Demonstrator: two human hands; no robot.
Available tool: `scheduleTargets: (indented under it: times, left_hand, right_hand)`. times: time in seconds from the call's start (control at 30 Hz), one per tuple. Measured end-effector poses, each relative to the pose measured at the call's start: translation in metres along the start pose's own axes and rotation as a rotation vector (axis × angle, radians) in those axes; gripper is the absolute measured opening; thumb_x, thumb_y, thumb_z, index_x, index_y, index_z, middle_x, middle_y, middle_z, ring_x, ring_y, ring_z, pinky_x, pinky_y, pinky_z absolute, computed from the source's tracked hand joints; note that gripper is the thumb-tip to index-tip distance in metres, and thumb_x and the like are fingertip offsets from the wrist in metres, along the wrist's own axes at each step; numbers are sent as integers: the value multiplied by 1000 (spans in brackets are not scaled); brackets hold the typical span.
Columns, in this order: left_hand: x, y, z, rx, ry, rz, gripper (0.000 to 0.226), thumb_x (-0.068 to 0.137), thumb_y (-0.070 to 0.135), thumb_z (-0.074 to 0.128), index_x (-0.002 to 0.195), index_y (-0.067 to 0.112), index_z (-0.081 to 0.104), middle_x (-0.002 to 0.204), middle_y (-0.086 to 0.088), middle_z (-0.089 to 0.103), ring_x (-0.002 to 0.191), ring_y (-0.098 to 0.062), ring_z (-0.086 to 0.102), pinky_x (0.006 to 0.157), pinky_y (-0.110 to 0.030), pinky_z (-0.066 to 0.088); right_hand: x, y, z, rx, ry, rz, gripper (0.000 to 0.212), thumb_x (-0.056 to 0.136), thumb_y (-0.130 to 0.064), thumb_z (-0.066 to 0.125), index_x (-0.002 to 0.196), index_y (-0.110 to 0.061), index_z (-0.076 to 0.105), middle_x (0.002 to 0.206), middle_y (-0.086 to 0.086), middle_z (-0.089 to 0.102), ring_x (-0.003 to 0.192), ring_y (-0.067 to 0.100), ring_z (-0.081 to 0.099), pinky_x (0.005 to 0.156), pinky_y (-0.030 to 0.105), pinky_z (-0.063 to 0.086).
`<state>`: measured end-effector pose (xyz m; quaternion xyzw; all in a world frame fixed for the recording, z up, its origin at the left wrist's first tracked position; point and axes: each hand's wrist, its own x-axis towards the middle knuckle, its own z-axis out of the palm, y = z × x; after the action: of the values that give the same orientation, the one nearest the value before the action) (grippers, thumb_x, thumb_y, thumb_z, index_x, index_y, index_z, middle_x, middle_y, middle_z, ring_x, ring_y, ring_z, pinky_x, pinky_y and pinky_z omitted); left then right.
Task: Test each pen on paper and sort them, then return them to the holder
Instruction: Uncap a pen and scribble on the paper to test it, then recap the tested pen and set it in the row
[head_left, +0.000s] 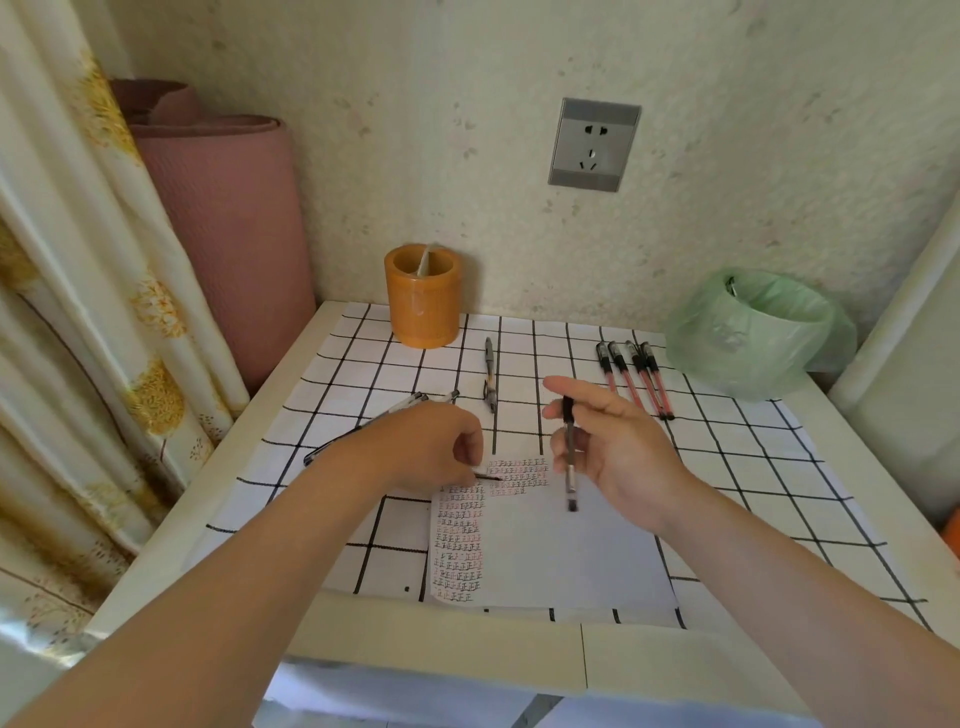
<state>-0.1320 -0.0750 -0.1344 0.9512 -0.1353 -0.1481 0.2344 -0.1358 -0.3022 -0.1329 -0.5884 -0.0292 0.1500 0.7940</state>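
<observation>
My right hand (623, 447) holds a grey pen (570, 467) nearly upright above the paper, pinched near its black grip, with the other end hanging down. The white paper (561, 551) has rows of written marks along its left and top. At the paper's top left corner, my left hand (431, 447) is curled and pinches a small thin dark thing (489, 476); what it is I cannot tell. The orange pen holder (423, 296) stands at the back by the wall. Several red pens (636, 379) lie side by side at the back right. One dark pen (490, 374) lies alone in the middle.
More pens (395, 410) lie on the checked cloth (727, 457), partly under my left wrist. A bin lined with a green bag (758, 327) sits in the back right corner. A pink rolled mat (228, 218) and a curtain (78, 312) stand left of the table.
</observation>
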Motion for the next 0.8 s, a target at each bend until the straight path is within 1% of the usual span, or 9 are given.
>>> scheduleTargets:
  times: [0.07,0.17,0.23,0.3,0.4,0.53,0.67,0.73,0.8]
  left_hand:
    - [0,0,-1,-14,24,-3,17,81,26,79,91,31,67,93,14,66,88,-5,62,79,-25,53]
    - [1,0,-3,-24,45,-9,17,81,24,79,92,28,68,93,12,66,86,-3,61,69,-17,47]
    - [2,1,-3,-28,52,-12,17,81,24,80,92,28,67,94,12,66,84,-2,60,65,-16,43]
    - [2,2,-4,-32,57,-15,17,81,25,80,91,29,67,94,12,65,82,-1,59,63,-15,41]
    - [1,4,-4,-41,59,-14,17,81,25,80,91,29,66,93,14,64,80,1,57,62,-14,39]
    - [-1,6,-5,-37,59,7,16,82,27,79,90,31,66,92,16,65,78,2,56,63,-16,39]
    - [-2,9,-5,-26,55,33,15,82,30,78,90,32,67,91,18,65,73,5,55,63,-16,38]
    - [-2,10,-5,-45,52,37,14,81,32,79,89,33,67,89,18,65,72,6,55,64,-17,39]
    - [-1,11,-3,-113,58,37,13,79,34,79,86,32,69,86,16,67,72,4,58,67,-19,44]
  right_hand:
    - [1,-5,1,-298,-7,-70,33,97,-2,52,121,-24,59,91,10,67,55,20,53,49,31,43]
    - [3,-3,0,-813,39,-150,31,84,-17,75,107,-34,64,84,-8,72,56,3,54,59,24,43]
    - [2,2,-2,-1115,14,-197,16,83,-26,76,94,-37,71,86,-20,71,57,-4,54,60,18,40]
    - [-1,5,-1,-1304,-25,-208,11,84,-30,73,92,-38,73,89,-23,69,62,-11,54,56,13,33]
    - [-2,6,3,-1401,-50,-236,12,87,-31,70,97,-37,73,93,-21,69,72,-23,49,54,8,29]
    - [-1,10,4,-1379,-55,-246,14,87,-30,69,98,-37,73,95,-21,70,74,-24,48,57,8,27]
    - [0,11,5,-1354,-68,-265,13,88,-30,68,99,-38,72,94,-21,70,73,-15,54,64,16,39]
    - [-2,11,7,-1360,-79,-289,14,91,-31,66,102,-38,71,97,-20,70,83,-5,60,74,26,49]
    - [-3,11,8,-1403,-105,-314,17,95,-32,59,107,-37,69,101,-17,71,90,5,62,79,32,52]
